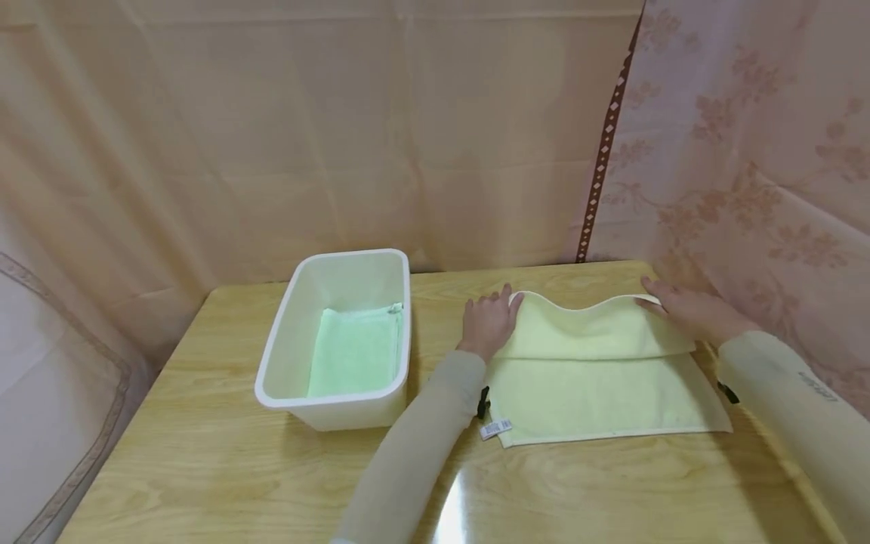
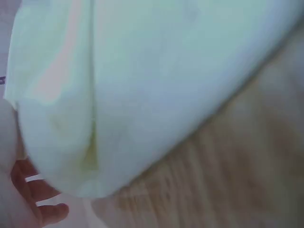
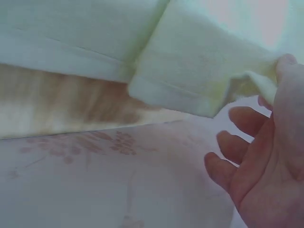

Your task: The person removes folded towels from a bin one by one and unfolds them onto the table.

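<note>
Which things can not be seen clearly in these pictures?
- Label on the yellow towel: print too small, head view.
- Left hand: fingertips hidden behind the lifted towel edge, head view; left wrist view blurred.
- Green cloth in the white tub: near end hidden by the tub's front wall.
- Right hand: cut off by the frame edge, right wrist view.

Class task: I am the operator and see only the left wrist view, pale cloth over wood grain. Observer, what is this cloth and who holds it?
Observer: It is a pale yellow towel on a wooden table; the left hand pinches its far left corner.
Operator: And the other far corner?
Observer: The right hand holds it, with the far edge lifted and folding toward the person.
Operator: Anything else on the table?
Observer: A white plastic bin left of the towel, with a folded green towel inside.
</note>
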A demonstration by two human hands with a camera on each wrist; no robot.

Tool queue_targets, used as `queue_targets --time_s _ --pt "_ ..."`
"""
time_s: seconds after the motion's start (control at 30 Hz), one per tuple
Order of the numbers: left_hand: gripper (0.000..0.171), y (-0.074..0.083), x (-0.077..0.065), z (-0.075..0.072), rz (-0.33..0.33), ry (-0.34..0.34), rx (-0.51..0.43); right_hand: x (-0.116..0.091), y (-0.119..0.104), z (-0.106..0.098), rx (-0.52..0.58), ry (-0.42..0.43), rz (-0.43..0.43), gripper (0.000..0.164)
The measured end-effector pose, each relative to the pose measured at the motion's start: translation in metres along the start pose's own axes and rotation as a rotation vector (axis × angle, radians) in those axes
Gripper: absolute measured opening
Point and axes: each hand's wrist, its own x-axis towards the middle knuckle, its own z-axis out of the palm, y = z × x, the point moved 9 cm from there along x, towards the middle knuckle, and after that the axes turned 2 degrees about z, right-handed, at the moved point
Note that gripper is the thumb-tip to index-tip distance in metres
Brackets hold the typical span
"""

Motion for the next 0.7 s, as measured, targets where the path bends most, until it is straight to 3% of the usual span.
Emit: queue_targets --time_s 0.03,0.2,0.33,0.47,0.53,0.7 --pt "0.063 -0.001 0.006 0.001 -0.015 0.009 0.018 0.004 0.002 -0.007 0.058 0.046 -0.010 0.067" --pt "0.060 -0.006 0.027 -0.003 -0.073 0.076 0.080 0.022 0.007 -0.026 -0.144 0.154 -0.022 0.064" --pt "0.058 -0.014 0.034 -0.017 -0.102 0.177 0.106 0.032 0.009 -0.039 -0.038 0.246 0.052 0.081" --pt "0.057 -0.016 0.038 -0.024 -0.090 0.248 0.155 0.032 0.011 -0.043 -0.013 0.287 0.078 0.078" --pt "0.056 -0.017 0.039 -0.023 -0.086 0.246 0.195 0.033 0.013 -0.042 0.006 0.296 0.072 0.076" --pt "0.057 -0.023 0.038 -0.009 -0.096 0.156 0.262 0.044 0.025 -0.027 0.088 0.268 0.095 0.083"
